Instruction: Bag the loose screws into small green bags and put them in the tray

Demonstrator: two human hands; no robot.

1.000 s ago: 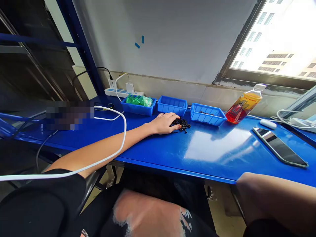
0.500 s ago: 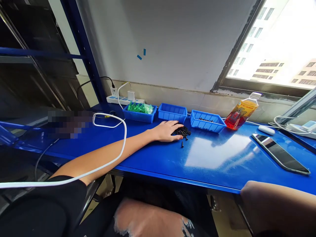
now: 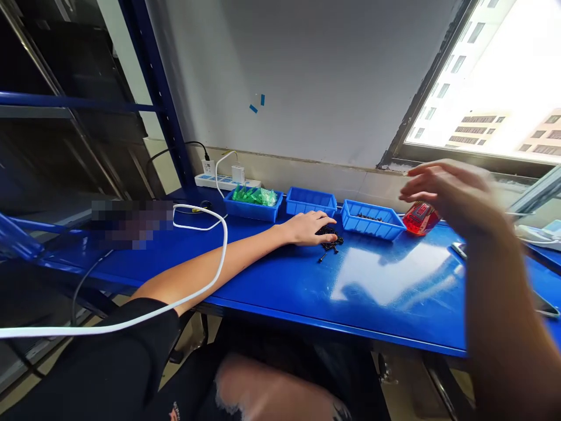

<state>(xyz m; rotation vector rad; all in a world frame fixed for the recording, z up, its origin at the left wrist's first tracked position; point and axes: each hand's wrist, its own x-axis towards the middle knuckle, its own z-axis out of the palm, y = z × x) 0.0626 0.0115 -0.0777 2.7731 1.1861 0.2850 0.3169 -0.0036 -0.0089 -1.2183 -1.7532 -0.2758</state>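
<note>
My left hand [image 3: 309, 228] rests on the blue table, its fingers stretched over the far and left side of a small heap of black screws [image 3: 332, 243]. Part of that heap is hidden under the fingers. One loose screw [image 3: 322, 256] lies at its near edge. Raised above the table at the right, my right hand [image 3: 456, 196] is blurred, with loosely bent fingers and nothing visible in them. Behind it, a bottle of red drink [image 3: 421, 221] is partly covered. Closest to the heap is a blue bin [image 3: 372, 228] with black screws inside.
A second blue bin [image 3: 310, 202] stands in the middle, beside a bin [image 3: 252, 210] of green plastic pieces. A white cable [image 3: 224, 245] loops across my left arm. A power strip [image 3: 205, 180] lies by the wall. The phone [image 3: 546, 305] is mostly hidden by my right arm.
My right hand has risen into view at the right, in front of the bottle and phone. My left hand stays at the screws, its fingers slightly shifted, and the near screws have moved a little.
</note>
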